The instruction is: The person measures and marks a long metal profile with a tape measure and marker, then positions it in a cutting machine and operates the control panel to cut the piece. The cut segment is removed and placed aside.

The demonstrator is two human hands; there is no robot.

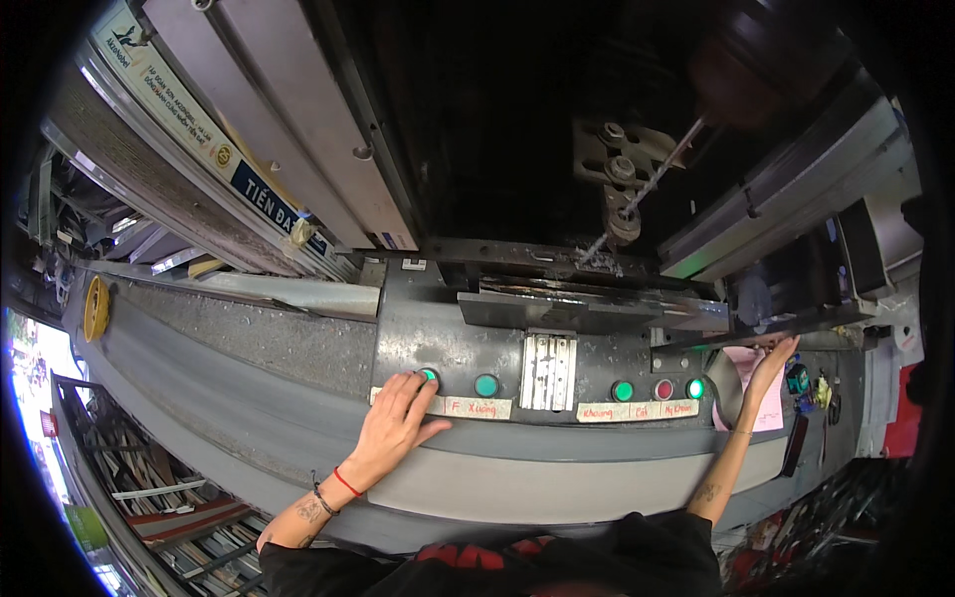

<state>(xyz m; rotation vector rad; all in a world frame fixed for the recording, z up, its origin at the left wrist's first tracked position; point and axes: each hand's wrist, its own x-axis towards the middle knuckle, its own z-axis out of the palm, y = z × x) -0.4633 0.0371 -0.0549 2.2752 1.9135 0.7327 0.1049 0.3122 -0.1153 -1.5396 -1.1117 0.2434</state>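
Note:
My left hand (396, 416) lies palm down on the control panel (453, 343), fingers extended. Its fingertips cover part of a lit green push button (430, 375). A second green button (486, 385) sits just right of it. My right hand (775, 362) reaches to the lower edge of a dark metal plate (791, 316) on the right, fingers stretched out; whether it presses on something there is hard to see. Between the hands, a drill bit (659, 177) slants down beside a bolted metal bracket (622, 171), over a dark horizontal bar (562, 310) with metal shavings behind it.
A ribbed aluminium block (548, 372) is on the panel. To its right are a green button (623, 390), a red button (664, 390) and a lit green button (695, 388). A pink sheet (764, 403) lies under my right arm. At far left is a yellow round object (95, 308).

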